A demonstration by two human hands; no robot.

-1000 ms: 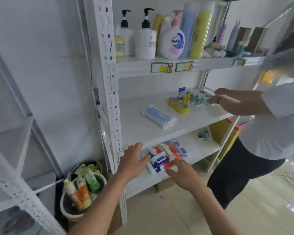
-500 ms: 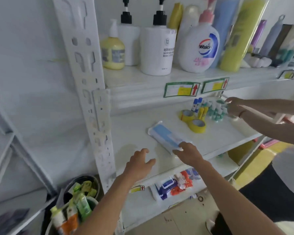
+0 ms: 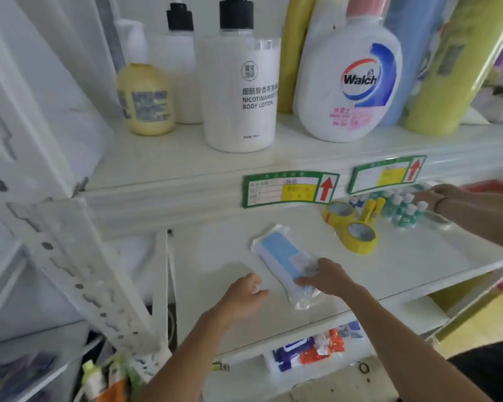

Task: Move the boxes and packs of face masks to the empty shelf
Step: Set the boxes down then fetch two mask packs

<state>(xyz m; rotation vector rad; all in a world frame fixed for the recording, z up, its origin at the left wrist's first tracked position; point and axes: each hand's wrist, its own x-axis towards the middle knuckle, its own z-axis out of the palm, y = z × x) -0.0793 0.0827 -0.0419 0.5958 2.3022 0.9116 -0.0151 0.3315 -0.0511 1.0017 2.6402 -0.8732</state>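
Observation:
A clear plastic pack of blue face masks (image 3: 279,256) lies flat on the white middle shelf (image 3: 418,265). My right hand (image 3: 328,277) rests on the pack's near end, fingers curled over its edge. My left hand (image 3: 241,297) hovers just left of the pack with loosely curled fingers, holding nothing. On the lower shelf lie blue and orange wipe packs (image 3: 308,351).
Pump bottles, a lotion bottle (image 3: 241,82) and a Walch bottle (image 3: 352,79) stand on the top shelf. Two yellow tape rolls (image 3: 359,236) and small bottles (image 3: 401,210) sit on the middle shelf, where another person's hand (image 3: 445,197) reaches. A white upright post (image 3: 70,256) stands left.
Both my hands rose from the wipe packs on the lower shelf to the middle shelf. My right hand came to rest on the mask pack; the view moved closer.

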